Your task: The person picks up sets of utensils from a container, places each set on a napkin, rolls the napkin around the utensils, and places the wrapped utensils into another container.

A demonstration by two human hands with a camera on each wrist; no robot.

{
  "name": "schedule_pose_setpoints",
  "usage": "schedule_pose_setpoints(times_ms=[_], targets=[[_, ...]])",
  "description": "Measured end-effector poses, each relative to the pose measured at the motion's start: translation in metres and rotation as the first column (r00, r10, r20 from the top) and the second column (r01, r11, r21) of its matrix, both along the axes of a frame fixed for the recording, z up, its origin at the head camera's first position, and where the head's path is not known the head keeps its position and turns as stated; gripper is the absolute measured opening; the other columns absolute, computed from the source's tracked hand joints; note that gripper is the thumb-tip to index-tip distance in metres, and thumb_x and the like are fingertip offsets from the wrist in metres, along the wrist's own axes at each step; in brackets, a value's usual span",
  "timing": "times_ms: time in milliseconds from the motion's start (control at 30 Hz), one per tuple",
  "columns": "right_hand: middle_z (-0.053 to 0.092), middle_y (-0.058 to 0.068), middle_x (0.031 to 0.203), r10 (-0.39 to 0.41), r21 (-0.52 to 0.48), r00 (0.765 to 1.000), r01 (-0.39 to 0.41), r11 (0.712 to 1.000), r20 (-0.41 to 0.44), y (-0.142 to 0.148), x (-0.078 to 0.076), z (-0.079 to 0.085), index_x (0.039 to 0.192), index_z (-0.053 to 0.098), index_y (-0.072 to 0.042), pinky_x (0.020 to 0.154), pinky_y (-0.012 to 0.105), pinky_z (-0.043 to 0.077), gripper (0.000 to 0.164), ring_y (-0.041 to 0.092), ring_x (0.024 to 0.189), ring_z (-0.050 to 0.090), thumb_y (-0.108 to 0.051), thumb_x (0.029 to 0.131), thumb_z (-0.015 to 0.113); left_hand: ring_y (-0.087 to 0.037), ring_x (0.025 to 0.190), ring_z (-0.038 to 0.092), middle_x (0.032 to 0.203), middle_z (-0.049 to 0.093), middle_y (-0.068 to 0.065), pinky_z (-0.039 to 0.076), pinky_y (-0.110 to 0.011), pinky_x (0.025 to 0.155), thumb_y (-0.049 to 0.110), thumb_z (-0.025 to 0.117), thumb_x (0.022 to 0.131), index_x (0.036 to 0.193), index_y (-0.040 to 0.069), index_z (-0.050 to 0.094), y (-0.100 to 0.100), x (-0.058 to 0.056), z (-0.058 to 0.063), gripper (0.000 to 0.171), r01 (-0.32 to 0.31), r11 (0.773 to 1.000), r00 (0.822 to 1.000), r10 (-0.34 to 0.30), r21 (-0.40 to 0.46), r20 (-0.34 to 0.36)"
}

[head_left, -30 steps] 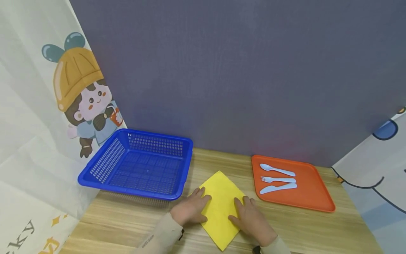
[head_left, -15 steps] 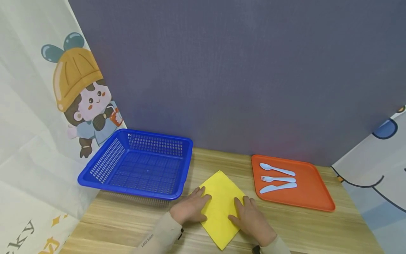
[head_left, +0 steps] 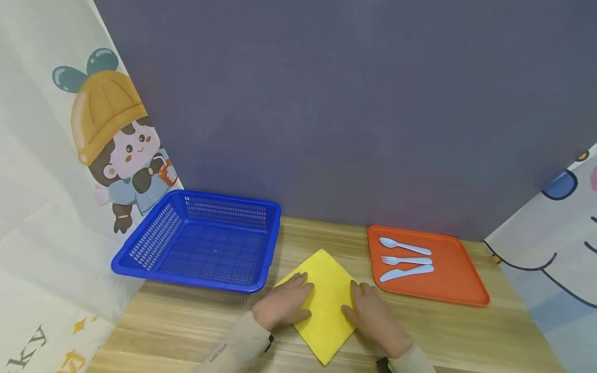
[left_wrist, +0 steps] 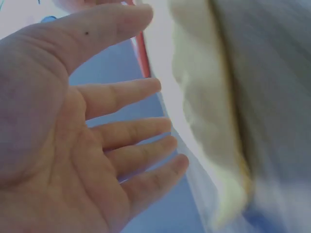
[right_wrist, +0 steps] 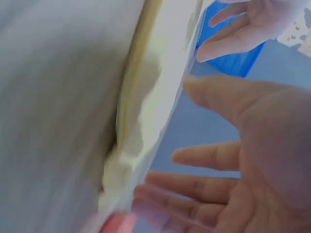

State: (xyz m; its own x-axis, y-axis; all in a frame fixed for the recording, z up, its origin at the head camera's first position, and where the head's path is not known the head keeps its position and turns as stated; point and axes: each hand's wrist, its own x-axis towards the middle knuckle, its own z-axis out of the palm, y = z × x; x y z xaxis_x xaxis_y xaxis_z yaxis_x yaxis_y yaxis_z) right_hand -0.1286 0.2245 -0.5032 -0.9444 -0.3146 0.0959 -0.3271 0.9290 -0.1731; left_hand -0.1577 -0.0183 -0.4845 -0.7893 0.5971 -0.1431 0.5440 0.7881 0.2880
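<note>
A yellow folded cloth or napkin (head_left: pixel 326 305) lies on the table with one corner towards me. My left hand (head_left: pixel 285 301) is at its left side, fingers over the edge; a yellow corner shows beyond them. At its right side, my right hand (head_left: pixel 370 313) has its fingertips along the edge. In the left wrist view, the left hand's fingers (left_wrist: pixel 131 97) are extended and spread beside the washed-out cloth (left_wrist: pixel 199 97). The right wrist view likewise shows the right hand's fingers (right_wrist: pixel 194 187) outstretched next to the pale cloth (right_wrist: pixel 150 107). Neither hand grips it.
A blue perforated plastic basket (head_left: pixel 268 259) stands at the back left. To the right is an orange tray (head_left: pixel 459 274) bearing a pale blue spoon (head_left: pixel 404 245), fork (head_left: pixel 406 260) and knife (head_left: pixel 406 273). A grey panel (head_left: pixel 326 114) closes off the wooden table's back.
Both hands have shifted slightly over the cloth, the right one a little outward and away from me. More yellow shows beyond the left fingers. The head view has turned slightly.
</note>
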Motion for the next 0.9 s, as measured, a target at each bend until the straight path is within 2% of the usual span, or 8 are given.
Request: schedule_pose_setpoints(times_ms=[67, 167, 267, 333, 400, 533, 767, 900], targets=[[0.062, 0.024, 0.108, 0.014, 0.017, 0.997, -0.013, 1.0, -0.073, 0.009, -0.004, 0.004, 0.124, 0.058, 0.009, 0.078, 0.05, 0.056, 0.053, 0.04, 0.099, 0.062, -0.025, 0.088, 0.078, -0.027, 0.142, 0.037, 0.153, 0.042, -0.015, 0.03, -0.036, 0.116, 0.037, 0.071, 0.092, 0.141, 0.008, 0.056, 0.009, 0.0, 0.003, 0.059, 0.03, 1.0, 0.999, -0.03, 0.0, -0.024], [0.065, 0.015, 0.088, 0.021, 0.035, 0.983, -0.015, 0.999, -0.181, 0.029, -0.014, 0.011, 0.102, 0.067, 0.001, 0.056, 0.041, 0.056, 0.028, 0.031, 0.077, 0.065, -0.016, 0.085, 0.079, -0.024, 0.14, 0.04, 0.152, 0.044, -0.012, 0.033, -0.033, 0.114, 0.039, 0.07, 0.093, 0.14, 0.008, 0.056, 0.029, -0.001, 0.007, 0.058, 0.085, 0.996, 0.994, -0.085, -0.011, -0.065], [0.062, 0.006, 0.075, -0.008, 0.033, 0.977, 0.015, 0.999, -0.215, 0.057, -0.026, 0.019, 0.087, 0.066, -0.007, 0.046, 0.034, 0.048, 0.012, 0.021, 0.064, 0.061, -0.007, 0.083, 0.077, -0.021, 0.138, 0.043, 0.149, 0.047, -0.009, 0.037, -0.03, 0.111, 0.039, 0.068, 0.095, 0.14, 0.009, 0.057, 0.056, -0.001, 0.008, 0.056, 0.158, 0.987, 0.981, -0.159, -0.025, -0.106], [0.06, 0.003, 0.071, -0.033, 0.03, 0.98, 0.039, 0.999, -0.196, 0.077, -0.036, 0.023, 0.084, 0.064, -0.008, 0.045, 0.033, 0.047, 0.012, 0.018, 0.061, 0.059, -0.003, 0.083, 0.075, -0.018, 0.137, 0.044, 0.148, 0.049, -0.007, 0.039, -0.027, 0.109, 0.04, 0.067, 0.095, 0.14, 0.009, 0.057, 0.074, -0.002, 0.008, 0.055, 0.204, 0.978, 0.969, -0.208, -0.043, -0.133], [0.063, 0.004, 0.076, -0.043, 0.038, 0.984, 0.05, 0.998, -0.171, 0.096, -0.047, 0.023, 0.089, 0.068, -0.006, 0.049, 0.035, 0.05, 0.011, 0.02, 0.064, 0.061, 0.0, 0.082, 0.075, -0.017, 0.137, 0.043, 0.149, 0.048, -0.005, 0.04, -0.027, 0.107, 0.04, 0.067, 0.095, 0.141, 0.011, 0.056, 0.092, -0.003, 0.008, 0.056, 0.235, 0.97, 0.959, -0.242, -0.065, -0.146], [0.066, 0.01, 0.08, -0.011, 0.087, 0.983, 0.027, 0.996, -0.183, 0.125, -0.063, 0.016, 0.094, 0.073, -0.003, 0.053, 0.043, 0.055, 0.018, 0.03, 0.071, 0.065, 0.001, 0.078, 0.079, -0.019, 0.139, 0.04, 0.153, 0.042, -0.005, 0.044, -0.028, 0.104, 0.039, 0.062, 0.097, 0.144, 0.015, 0.054, 0.123, -0.008, 0.006, 0.053, 0.263, 0.957, 0.945, -0.281, -0.122, -0.166], [0.065, 0.011, 0.073, 0.11, 0.201, 0.954, -0.054, 0.978, -0.279, 0.153, -0.08, 0.004, 0.092, 0.075, -0.006, 0.054, 0.045, 0.055, 0.023, 0.033, 0.069, 0.064, 0.002, 0.073, 0.084, -0.022, 0.14, 0.036, 0.152, 0.041, -0.004, 0.048, -0.029, 0.099, 0.038, 0.053, 0.101, 0.145, 0.025, 0.051, 0.155, -0.015, 0.001, 0.046, 0.225, 0.955, 0.947, -0.262, -0.194, -0.188], [0.065, 0.009, 0.076, 0.104, 0.258, 0.964, -0.039, 0.965, -0.244, 0.158, -0.082, 0.003, 0.094, 0.077, -0.01, 0.056, 0.045, 0.056, 0.024, 0.032, 0.073, 0.064, 0.003, 0.074, 0.082, -0.021, 0.14, 0.036, 0.152, 0.041, -0.002, 0.047, -0.029, 0.098, 0.038, 0.053, 0.1, 0.146, 0.028, 0.051, 0.163, -0.018, -0.004, 0.047, 0.2, 0.955, 0.952, -0.243, -0.219, -0.189]])
